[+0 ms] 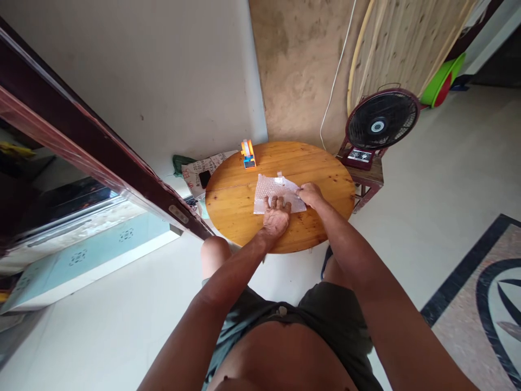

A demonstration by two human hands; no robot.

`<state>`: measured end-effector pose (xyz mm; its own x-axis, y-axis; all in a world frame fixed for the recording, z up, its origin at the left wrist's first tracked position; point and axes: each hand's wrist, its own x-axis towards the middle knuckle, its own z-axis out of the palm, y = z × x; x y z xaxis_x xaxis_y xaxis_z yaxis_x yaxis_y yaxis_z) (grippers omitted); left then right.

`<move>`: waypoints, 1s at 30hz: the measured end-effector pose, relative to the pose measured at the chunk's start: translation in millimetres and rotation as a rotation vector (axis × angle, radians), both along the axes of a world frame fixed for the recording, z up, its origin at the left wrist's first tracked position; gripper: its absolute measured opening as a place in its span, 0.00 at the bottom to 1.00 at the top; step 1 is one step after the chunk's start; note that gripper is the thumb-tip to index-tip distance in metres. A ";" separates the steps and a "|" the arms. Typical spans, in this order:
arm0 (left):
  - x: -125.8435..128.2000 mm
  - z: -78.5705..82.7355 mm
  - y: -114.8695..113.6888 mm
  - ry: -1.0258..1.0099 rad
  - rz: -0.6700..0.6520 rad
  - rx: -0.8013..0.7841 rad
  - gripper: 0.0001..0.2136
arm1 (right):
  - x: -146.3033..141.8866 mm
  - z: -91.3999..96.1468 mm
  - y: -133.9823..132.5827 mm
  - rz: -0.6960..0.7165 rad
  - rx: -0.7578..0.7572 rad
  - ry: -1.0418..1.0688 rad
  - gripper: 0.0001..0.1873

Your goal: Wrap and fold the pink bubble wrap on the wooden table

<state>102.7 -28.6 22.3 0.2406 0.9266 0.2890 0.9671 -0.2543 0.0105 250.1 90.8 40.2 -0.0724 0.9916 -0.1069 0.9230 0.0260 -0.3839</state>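
A sheet of clear bubble wrap (272, 191) lies on the round wooden table (325, 174) in front of me. My left hand (276, 216) rests flat on the sheet's near edge with its fingers spread. My right hand (310, 194) is closed on the sheet's right edge, pinching it. An orange and blue tape dispenser (248, 154) stands at the table's far left side, apart from both hands.
A black floor fan (381, 120) sits on a small stool right of the table. A dark wooden door frame (101, 146) runs along the left. Newspaper and a dark object (202, 175) lie on the floor behind the table. A wooden panel (402, 43) leans against the wall.
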 end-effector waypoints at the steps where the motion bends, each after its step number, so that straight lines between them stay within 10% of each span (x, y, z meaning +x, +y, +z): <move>1: 1.8 -0.2 -0.9 0.004 0.010 0.002 0.16 | -0.3 0.3 -1.6 -0.001 -0.001 0.004 0.19; 14: 3.9 -12.4 -3.0 -0.032 0.029 0.007 0.18 | 0.6 3.3 -7.3 0.134 -0.048 0.014 0.26; 30: -3.6 -24.3 -7.7 -0.033 -0.029 0.056 0.21 | -2.1 -0.6 -16.7 -0.069 0.125 0.047 0.17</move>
<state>99.2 -36.4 -2.0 0.2565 0.9015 0.3486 0.9587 -0.2831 0.0267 248.0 74.1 39.5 -0.0059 0.9998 0.0194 0.9055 0.0136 -0.4241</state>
